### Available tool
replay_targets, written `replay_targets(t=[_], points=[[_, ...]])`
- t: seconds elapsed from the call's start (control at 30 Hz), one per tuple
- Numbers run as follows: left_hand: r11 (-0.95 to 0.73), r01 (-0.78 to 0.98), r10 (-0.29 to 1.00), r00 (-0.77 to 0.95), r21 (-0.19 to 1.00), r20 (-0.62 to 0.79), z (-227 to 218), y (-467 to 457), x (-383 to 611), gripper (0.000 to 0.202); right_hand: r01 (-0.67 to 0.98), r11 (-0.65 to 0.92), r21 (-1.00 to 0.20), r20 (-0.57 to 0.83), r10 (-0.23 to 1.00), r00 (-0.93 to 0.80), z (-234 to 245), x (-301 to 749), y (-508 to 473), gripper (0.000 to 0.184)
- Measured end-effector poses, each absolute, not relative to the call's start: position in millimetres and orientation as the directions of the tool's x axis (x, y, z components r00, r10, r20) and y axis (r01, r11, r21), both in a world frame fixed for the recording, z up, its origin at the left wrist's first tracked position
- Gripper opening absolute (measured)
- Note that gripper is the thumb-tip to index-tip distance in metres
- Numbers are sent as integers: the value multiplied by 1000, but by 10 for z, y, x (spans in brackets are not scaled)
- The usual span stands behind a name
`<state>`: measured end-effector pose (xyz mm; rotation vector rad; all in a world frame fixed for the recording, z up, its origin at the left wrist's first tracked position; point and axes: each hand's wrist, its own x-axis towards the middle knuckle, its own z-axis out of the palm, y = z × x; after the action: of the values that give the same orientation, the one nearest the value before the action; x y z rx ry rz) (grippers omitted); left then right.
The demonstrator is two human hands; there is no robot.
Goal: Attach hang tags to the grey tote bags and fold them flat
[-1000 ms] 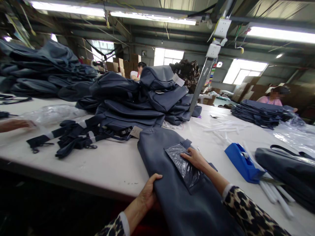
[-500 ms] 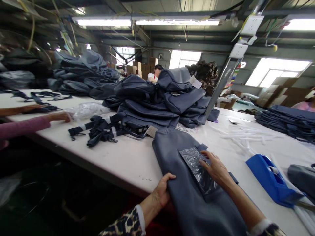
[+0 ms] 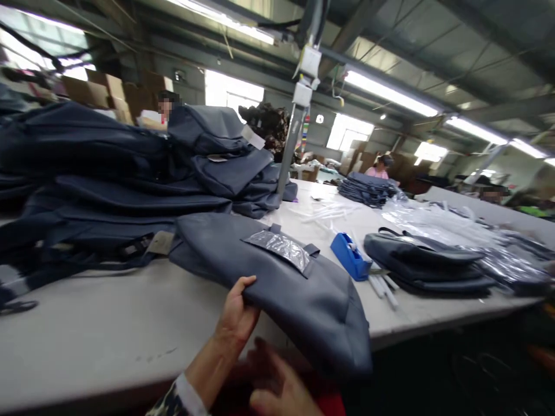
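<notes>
Looking out over a long white work table [image 3: 108,341], you've got a big workshop around you: fluorescent tubes [image 3: 390,92] across the upper right of the frame, bright windows [image 3: 232,92] behind, and cardboard boxes [image 3: 97,95] stacked at the upper left. A metal post [image 3: 288,143] rises from the table at centre, carrying white sockets [image 3: 310,60]. Right at the bottom centre, your charcoal fabric bag [image 3: 277,294] sits on the table's near edge and bulges out over it, with a clear plastic pouch [image 3: 277,249] flat on top. Your left hand [image 3: 234,318] is against the bag's near edge, fingers up along the cloth; you can't tell whether it's actually pinching. Your right hand [image 3: 277,384] is a blur at the bottom of the frame, fingers spread, below the bag and cut off by the edge of the view. Along the left, a heap of navy bags [image 3: 121,190] rises, its far end cut off by the frame. To the right, you've got a blue tape dispenser [image 3: 350,256], white plastic rods [image 3: 384,287] and a smooth, dark bag with strap handles [image 3: 425,260]. Beyond those, crinkly plastic sheeting [image 3: 433,222] catches the light, and a co-worker in pink [image 3: 379,167] stands by a folded stack [image 3: 366,189].
</notes>
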<state>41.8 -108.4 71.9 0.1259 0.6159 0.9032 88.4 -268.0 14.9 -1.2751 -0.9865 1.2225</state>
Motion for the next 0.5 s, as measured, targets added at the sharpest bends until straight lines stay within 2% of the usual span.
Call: replay_targets(t=[0.07, 0.13, 0.23, 0.3, 0.37, 0.5], points=[[640, -666, 762, 486, 383, -429, 792, -1170, 477, 17, -304, 70, -950, -19, 959, 281, 156, 928, -2447, 86], [689, -618, 721, 531, 379, -445, 865, -1279, 534, 17, -493, 294, -819, 46, 890, 453, 293, 943, -2221, 76], [766, -550, 642, 621, 334, -450, 978, -1428, 638, 20, -609, 532, -589, -44, 731, 681, 599, 941, -1954, 72], [780, -530, 626, 659, 333, -417, 1037, -1477, 725, 19, -622, 605, -497, -150, 646, 749, 768, 983, -1858, 64], [762, -531, 646, 661, 371, -382, 1065, -1487, 827, 15, -637, 616, -463, -211, 621, 755, 865, 1084, -1834, 52], [746, -502, 649, 695, 437, -310, 1043, -1487, 1045, 13, -639, 615, -462, -147, 658, 739, 886, 1390, -1924, 32]])
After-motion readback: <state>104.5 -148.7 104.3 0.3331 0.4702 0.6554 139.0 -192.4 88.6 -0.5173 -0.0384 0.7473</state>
